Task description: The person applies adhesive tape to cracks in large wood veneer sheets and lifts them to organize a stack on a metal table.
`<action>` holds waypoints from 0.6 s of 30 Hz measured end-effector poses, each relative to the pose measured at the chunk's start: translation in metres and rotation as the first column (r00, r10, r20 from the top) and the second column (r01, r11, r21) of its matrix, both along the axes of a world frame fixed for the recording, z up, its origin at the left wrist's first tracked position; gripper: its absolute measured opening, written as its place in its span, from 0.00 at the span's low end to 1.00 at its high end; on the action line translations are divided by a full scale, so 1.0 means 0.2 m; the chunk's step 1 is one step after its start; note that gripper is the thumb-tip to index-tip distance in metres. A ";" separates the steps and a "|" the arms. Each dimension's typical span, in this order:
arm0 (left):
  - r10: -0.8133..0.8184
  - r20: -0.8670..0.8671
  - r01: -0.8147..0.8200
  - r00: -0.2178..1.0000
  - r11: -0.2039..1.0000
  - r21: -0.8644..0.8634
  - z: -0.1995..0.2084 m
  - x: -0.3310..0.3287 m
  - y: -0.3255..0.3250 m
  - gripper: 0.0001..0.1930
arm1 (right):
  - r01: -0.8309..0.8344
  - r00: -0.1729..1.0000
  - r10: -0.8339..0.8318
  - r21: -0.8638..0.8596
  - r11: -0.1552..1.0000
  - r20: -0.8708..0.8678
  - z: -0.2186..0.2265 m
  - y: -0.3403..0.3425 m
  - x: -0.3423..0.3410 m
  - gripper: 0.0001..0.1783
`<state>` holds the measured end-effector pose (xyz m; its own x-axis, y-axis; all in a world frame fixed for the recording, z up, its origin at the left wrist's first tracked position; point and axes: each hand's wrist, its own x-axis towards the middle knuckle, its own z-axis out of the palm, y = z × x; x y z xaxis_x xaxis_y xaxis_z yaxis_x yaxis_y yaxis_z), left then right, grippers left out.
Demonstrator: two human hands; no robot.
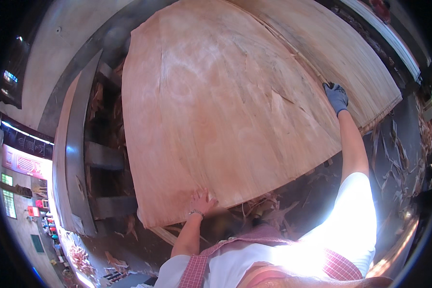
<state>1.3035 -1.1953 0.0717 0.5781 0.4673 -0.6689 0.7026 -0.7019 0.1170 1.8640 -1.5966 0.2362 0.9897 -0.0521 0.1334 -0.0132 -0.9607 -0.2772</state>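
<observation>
A wide stack of pale brown wood veneer sheets [211,110] spreads out in front of me, its top sheet wavy with a few cracks and splits. My left hand [202,201] is bare, with a bracelet at the wrist. It lies flat on the near edge of the top sheet, fingers spread. My right hand [337,97] wears a grey glove and reaches far out to the right edge of that sheet. Its fingers are curled at the sheet's edge, where a second veneer pile [365,67] adjoins; the fingertips are partly hidden.
Left of the stack runs a long rail [77,144] with crosspieces [105,157] and wood scraps between them. Torn veneer strips [273,206] litter the floor by the near edge, and more strips [393,149] lie at the right. Colourful items [48,223] stand far left.
</observation>
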 end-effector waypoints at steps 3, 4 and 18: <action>-0.022 0.027 0.022 0.999 1.000 0.000 0.00 0.00 0.01 0.46 | 0.010 0.999 -0.010 -0.007 1.000 0.037 -0.18 -0.08 -0.11 0.31; -0.031 0.046 0.031 0.998 1.000 -0.001 -0.01 -0.01 0.01 0.46 | 0.016 0.998 -0.016 -0.012 1.000 0.062 -0.25 -0.10 -0.12 0.32; -0.041 -0.040 0.041 0.998 0.999 0.014 -0.07 -0.01 0.05 0.45 | -0.022 0.999 0.023 0.025 0.999 -0.034 -0.01 0.48 0.24 0.33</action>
